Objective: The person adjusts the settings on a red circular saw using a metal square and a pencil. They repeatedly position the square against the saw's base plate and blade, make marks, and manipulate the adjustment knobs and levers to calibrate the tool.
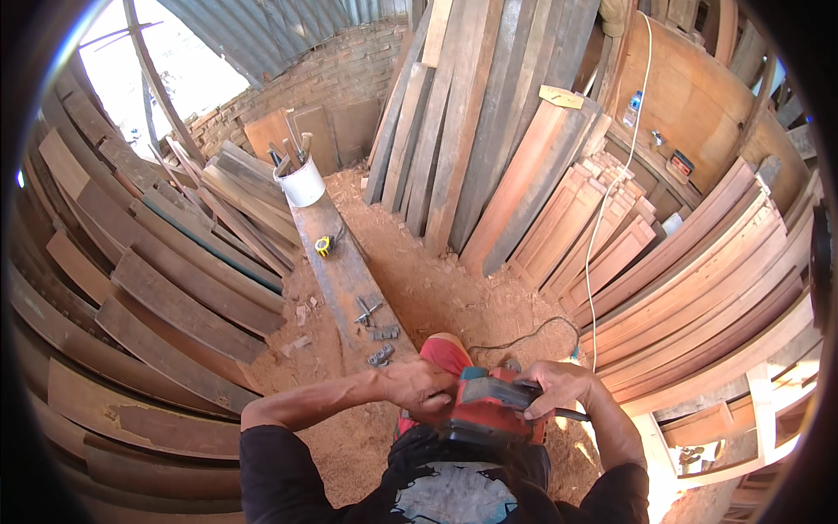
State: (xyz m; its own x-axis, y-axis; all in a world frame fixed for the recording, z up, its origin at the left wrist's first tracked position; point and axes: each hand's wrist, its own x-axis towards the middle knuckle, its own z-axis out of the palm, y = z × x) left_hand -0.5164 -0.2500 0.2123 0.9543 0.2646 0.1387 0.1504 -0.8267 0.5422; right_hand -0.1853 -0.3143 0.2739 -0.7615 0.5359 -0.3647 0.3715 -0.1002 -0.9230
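- Red-black power tool (489,412): I see it drawn in close to the body, above the lap, in both hands.
- Handling is under way, I judge; its upper housing looks whole, with no gap that I can make out from my end.
- How much is done or left I cannot settle, since the tool's underside is hidden from me.
- Loose metal pieces (381,355) lie on the plank bench (336,275) ahead and to the left, along with a yellow tape measure (324,246); whether those pieces belong to the tool, I can't say.
- Right hand (559,384) is wrapped over the dark rear handle, gripping it.
- Left hand (419,384) is curled at the tool's left end; its fingertips are hidden, so I cannot tell whether it pinches anything.
- So the tool lies between the hands.
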